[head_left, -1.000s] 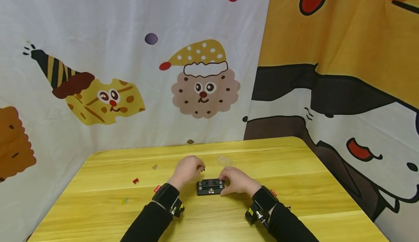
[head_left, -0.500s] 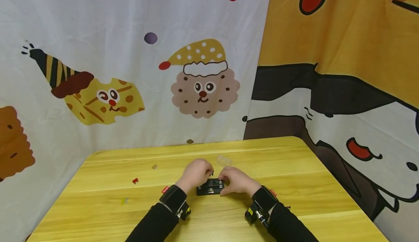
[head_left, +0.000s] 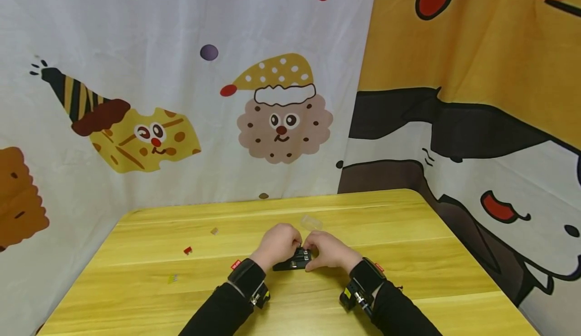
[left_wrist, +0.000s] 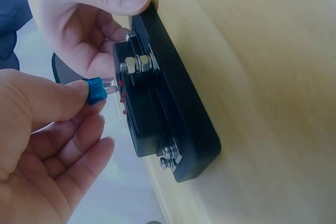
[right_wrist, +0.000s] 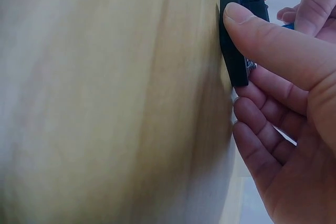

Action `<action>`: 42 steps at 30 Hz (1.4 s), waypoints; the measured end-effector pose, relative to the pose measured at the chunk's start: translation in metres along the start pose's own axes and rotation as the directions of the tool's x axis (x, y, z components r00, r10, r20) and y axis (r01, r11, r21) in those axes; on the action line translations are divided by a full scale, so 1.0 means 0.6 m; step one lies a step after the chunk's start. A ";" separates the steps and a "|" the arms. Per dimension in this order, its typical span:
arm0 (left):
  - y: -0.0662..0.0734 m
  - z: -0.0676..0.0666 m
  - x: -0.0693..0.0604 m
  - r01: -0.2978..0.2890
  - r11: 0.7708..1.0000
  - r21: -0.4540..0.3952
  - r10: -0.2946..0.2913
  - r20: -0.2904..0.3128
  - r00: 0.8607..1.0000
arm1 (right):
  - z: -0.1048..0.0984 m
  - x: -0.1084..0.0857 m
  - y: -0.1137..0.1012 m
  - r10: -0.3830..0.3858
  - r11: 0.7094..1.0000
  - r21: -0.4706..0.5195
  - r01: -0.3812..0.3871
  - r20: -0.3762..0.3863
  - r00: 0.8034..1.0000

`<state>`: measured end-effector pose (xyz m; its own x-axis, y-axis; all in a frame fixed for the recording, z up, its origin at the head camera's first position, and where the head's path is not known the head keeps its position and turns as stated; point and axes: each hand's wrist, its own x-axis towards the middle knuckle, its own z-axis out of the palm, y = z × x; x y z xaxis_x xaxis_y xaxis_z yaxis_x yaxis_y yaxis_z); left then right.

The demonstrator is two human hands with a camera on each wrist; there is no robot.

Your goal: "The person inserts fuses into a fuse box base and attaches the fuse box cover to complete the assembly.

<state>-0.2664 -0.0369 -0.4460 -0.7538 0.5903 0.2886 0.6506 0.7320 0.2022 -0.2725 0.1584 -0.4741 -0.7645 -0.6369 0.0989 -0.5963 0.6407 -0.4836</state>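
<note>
A black fuse block (left_wrist: pixel 186 114) with metal studs and nuts lies on the wooden table. My left hand (head_left: pixel 278 245) pinches a small blue blade fuse (left_wrist: pixel 95 91) between thumb and forefinger. The fuse's two prongs point at the top of the block, close to small red spots; whether they touch it I cannot tell. My right hand (head_left: pixel 330 252) grips the block's right end, with the thumb (right_wrist: pixel 239 14) pressed along its near side. In the head view the left hand covers the block's left part and the fuse.
On the table's left side lie a small red piece (head_left: pixel 188 250), a tan piece (head_left: pixel 214 231) and a pale yellow-green piece (head_left: pixel 173 278). A clear plastic container (head_left: pixel 311 223) sits behind the hands. A printed curtain (head_left: pixel 181 189) hangs past the table's far edge.
My left hand has moved right and slightly nearer, from behind the block's left end to over the block, carrying the fuse. My right hand stays on the block's right end.
</note>
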 end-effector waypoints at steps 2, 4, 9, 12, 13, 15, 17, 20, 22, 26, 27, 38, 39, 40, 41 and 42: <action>0.001 0.001 0.001 0.002 1.000 0.012 -0.002 0.003 1.000 | 0.000 0.000 0.000 -0.003 1.000 0.000 0.003 0.000 1.000; 0.003 0.002 0.002 0.003 1.000 0.019 -0.004 0.005 1.000 | -0.001 -0.001 -0.001 -0.008 1.000 0.001 0.008 -0.003 1.000; 0.008 -0.001 0.003 0.003 1.000 0.028 -0.003 0.009 1.000 | -0.002 -0.001 -0.001 -0.012 1.000 0.002 0.012 -0.008 1.000; 0.010 -0.001 0.003 0.009 0.999 0.042 -0.010 0.011 1.000 | -0.002 -0.001 -0.001 -0.008 1.000 0.002 0.008 -0.007 1.000; 0.011 -0.001 0.003 0.012 0.999 0.049 -0.012 0.011 1.000 | -0.002 -0.001 -0.001 -0.011 1.000 0.000 0.011 -0.008 1.000; 0.011 -0.001 0.003 0.014 0.998 0.065 -0.014 0.012 1.000 | -0.001 -0.001 -0.001 -0.011 1.000 0.003 0.011 -0.008 1.000; 0.012 0.000 0.003 0.016 0.997 0.077 -0.017 0.013 1.000 | -0.001 -0.002 -0.002 -0.013 1.000 0.002 0.013 -0.009 1.000; 0.014 -0.001 0.004 0.013 0.997 0.082 -0.015 0.016 1.000 | -0.001 -0.003 -0.003 -0.014 1.000 0.006 0.014 -0.010 1.000; 0.016 -0.001 0.005 0.014 0.996 0.083 -0.016 0.024 1.000 | -0.002 -0.003 -0.003 -0.013 1.000 0.005 0.013 -0.011 1.000; 0.020 -0.004 0.008 0.025 0.996 0.087 -0.029 0.041 0.999 | -0.004 -0.002 -0.003 -0.016 1.000 0.009 0.016 -0.011 1.000; 0.021 -0.004 0.009 0.032 0.995 0.092 -0.037 0.048 0.998 | -0.004 -0.001 -0.002 -0.015 1.000 0.010 0.015 -0.010 1.000; 0.023 -0.004 0.012 0.078 0.991 0.108 -0.086 0.069 0.994 | -0.006 -0.002 -0.007 -0.004 1.000 0.015 0.005 -0.005 1.000; 0.023 -0.004 0.012 0.081 0.991 0.106 -0.089 0.071 0.993 | -0.006 -0.003 -0.007 -0.003 1.000 0.017 0.003 -0.005 1.000; 0.023 -0.005 0.011 0.083 0.991 0.104 -0.091 0.073 0.993 | -0.006 -0.003 -0.007 -0.003 1.000 0.018 0.003 -0.005 1.000; 0.023 -0.005 0.011 0.085 0.991 0.103 -0.092 0.073 0.993 | -0.007 -0.003 -0.007 -0.003 1.000 0.020 0.003 -0.005 1.000; 0.024 -0.005 0.011 0.086 0.991 0.104 -0.094 0.074 0.993 | -0.007 -0.003 -0.007 -0.002 1.000 0.020 0.003 -0.005 1.000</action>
<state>-0.2620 -0.0235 -0.4383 -0.8165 0.5424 0.1980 0.5702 0.8115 0.1281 -0.2694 0.1583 -0.4687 -0.7644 -0.6362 0.1047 -0.5932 0.6302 -0.5010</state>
